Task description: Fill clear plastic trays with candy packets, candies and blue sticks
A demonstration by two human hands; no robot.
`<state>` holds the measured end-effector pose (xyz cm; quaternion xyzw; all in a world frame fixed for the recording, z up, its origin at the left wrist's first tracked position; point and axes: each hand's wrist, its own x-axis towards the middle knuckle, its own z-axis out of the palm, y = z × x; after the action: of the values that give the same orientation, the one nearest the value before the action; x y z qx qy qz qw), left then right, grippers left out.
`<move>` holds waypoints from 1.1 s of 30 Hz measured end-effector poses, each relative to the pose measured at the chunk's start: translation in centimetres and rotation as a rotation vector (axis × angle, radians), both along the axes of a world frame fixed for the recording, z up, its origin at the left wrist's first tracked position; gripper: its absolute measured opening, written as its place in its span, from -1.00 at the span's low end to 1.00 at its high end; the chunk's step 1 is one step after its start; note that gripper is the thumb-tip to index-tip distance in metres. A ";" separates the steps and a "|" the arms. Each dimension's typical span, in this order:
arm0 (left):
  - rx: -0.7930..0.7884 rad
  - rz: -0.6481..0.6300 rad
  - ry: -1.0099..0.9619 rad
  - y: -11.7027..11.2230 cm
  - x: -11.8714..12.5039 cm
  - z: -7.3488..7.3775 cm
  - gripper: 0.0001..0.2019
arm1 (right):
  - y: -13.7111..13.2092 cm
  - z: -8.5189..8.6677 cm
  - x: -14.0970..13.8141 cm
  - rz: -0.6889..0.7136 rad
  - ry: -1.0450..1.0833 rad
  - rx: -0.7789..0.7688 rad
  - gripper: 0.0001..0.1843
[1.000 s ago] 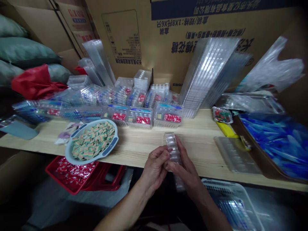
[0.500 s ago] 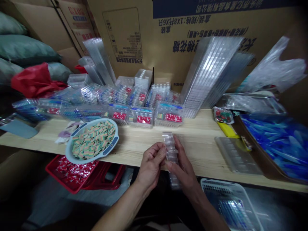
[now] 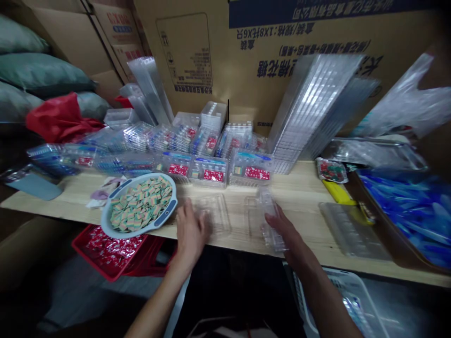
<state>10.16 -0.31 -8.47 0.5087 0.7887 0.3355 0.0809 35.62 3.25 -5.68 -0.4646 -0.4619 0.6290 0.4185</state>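
The head view looks down on a pale wooden surface [image 3: 303, 197] that runs across the picture, with both forearms reaching in from below. The left hand [image 3: 190, 230] lies low on the near edge of the surface, back upward, fingers stretched toward a clear tray [image 3: 216, 216] that lies flat just beyond them. The blur hides whether the fingertips press it, pinch it or only touch it. The right hand [image 3: 283, 230] is closed on a small stack of clear trays [image 3: 268, 213], thumb on the near side and fingers under it. The stack stands on edge, tilted, near the front middle of the surface and just right of the flat tray. To the left of the left hand stands a grey-blue bowl [image 3: 165, 217] heaped with striped square sweets. Below it, under the surface edge, is a red crate [image 3: 105, 249] of red-wrapped pieces. Behind the hands runs a row of filled clear boxes [image 3: 211, 171], and a tall sheaf of empty trays [image 3: 313, 108] leans on a cardboard carton [image 3: 246, 61]. A box of blue pieces [image 3: 405, 206] sits far right, and a white basket [image 3: 347, 286] sits below the right forearm.
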 end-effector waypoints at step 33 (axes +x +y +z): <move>0.031 -0.208 -1.874 -0.9 11.4 4.0 -0.54 | -4.0 0.1 -0.7 0.173 -0.051 0.261 -0.14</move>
<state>21.57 -1.17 -4.44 0.1004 0.3486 0.6094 0.7050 34.94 -0.72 -5.54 -0.3805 -0.5886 0.5852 0.4078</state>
